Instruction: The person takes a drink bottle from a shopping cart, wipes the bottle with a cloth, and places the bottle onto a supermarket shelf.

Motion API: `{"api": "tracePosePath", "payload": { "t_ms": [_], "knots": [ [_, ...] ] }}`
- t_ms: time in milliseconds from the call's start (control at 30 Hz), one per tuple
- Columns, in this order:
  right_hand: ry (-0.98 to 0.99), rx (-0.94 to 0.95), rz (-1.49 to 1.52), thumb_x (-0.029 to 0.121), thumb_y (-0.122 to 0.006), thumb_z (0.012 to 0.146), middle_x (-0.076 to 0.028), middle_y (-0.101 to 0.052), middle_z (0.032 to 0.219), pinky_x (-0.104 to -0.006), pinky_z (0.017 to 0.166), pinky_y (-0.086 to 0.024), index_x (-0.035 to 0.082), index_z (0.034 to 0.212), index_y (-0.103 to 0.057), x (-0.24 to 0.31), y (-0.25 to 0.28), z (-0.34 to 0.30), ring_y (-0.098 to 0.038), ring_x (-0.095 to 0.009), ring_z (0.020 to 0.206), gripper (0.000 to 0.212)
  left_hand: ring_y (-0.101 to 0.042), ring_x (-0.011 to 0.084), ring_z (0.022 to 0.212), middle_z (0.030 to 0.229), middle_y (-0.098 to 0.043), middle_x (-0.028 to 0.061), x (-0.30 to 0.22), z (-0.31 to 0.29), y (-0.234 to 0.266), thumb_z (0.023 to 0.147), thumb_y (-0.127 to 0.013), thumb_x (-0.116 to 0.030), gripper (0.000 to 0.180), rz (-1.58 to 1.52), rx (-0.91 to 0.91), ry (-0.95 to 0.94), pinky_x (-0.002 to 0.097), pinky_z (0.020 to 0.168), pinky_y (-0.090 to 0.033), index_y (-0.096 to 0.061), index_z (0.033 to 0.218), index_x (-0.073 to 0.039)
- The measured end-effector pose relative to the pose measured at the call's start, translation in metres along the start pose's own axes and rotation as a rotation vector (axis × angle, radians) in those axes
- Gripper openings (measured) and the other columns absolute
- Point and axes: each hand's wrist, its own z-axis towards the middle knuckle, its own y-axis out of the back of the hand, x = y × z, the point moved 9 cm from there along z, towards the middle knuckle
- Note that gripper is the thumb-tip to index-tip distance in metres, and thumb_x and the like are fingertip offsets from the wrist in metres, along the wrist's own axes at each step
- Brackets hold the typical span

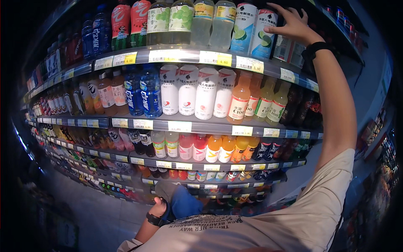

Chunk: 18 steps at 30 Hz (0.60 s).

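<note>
My right hand (291, 25) reaches up to the top shelf at the right. Its thumb lies over the front of a blue-and-white drink bottle (263, 35) with a lime picture, and the other fingers are spread around its upper right side. The bottle stands upright on the shelf, beside a matching bottle (243, 27). Low in front of me, my left hand (158, 207) hangs by my blue-clad leg (184, 201). Its thumb shows, but most of the fingers are hidden. Both wrists wear dark bands.
Several curved-looking shelf tiers hold rows of drinks, with price tags along the top shelf edge (168, 55). White bottles (206, 94), blue bottles (152, 94) and orange bottles (239, 98) stand one tier down. Grey floor (121, 210) shows at lower left.
</note>
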Motion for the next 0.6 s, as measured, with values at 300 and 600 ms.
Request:
{"api": "tracePosePath", "payload": {
  "t_ms": [300, 600],
  "knots": [
    [-0.112, 0.214, -0.086, 0.071, -0.071, 0.063, -0.029, -0.027, 0.152, -0.0634, 0.114, 0.003, 0.024, 0.149, -0.036, -0.008, -0.012, 0.022, -0.005, -0.050, 0.144, 0.104, -0.039, 0.0276, 0.135, 0.146, -0.041, 0.0153, 0.017, -0.001, 0.009, 0.068, -0.038, -0.087, 0.119, 0.013, -0.051, 0.045, 0.0420, 0.115, -0.028, -0.028, 0.146, 0.002],
    [-0.035, 0.312, 0.347, 0.040, -0.080, 0.070, -0.016, -0.051, 0.140, -0.0500, 0.118, -0.010, 0.010, 0.137, -0.050, 0.012, -0.010, 0.022, -0.040, -0.032, 0.136, 0.079, -0.039, 0.0275, 0.135, 0.146, -0.041, 0.0153, 0.066, -0.026, 0.055, 0.069, -0.038, -0.087, 0.119, -0.061, -0.296, 0.166, 0.0412, 0.116, -0.027, -0.028, 0.146, 0.003]
  ]
}}
